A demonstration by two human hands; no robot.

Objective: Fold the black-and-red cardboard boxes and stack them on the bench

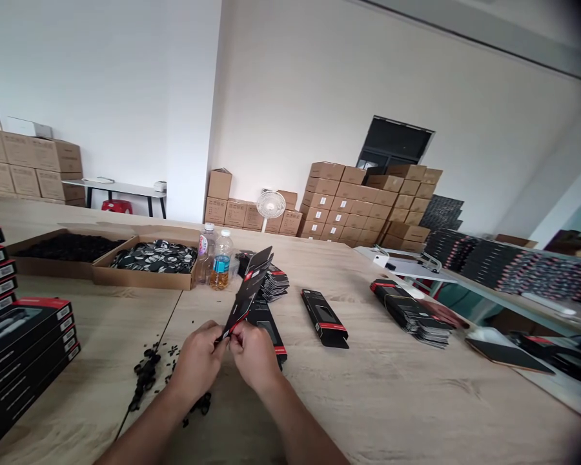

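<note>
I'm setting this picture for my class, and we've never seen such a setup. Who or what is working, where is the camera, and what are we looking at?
No machine here: a person works with two bare hands. The one picture comes from a camera on that person's head, looking forward and down. The left hand and right hand pinch the near end of a black-and-red carton. On the wood-grain table, boxed products are stacked at the left. Beyond are two cardboard trays of small pieces, then two plastic bottles. Loose black bits lie near the left forearm; another carton lies to the right.
</note>
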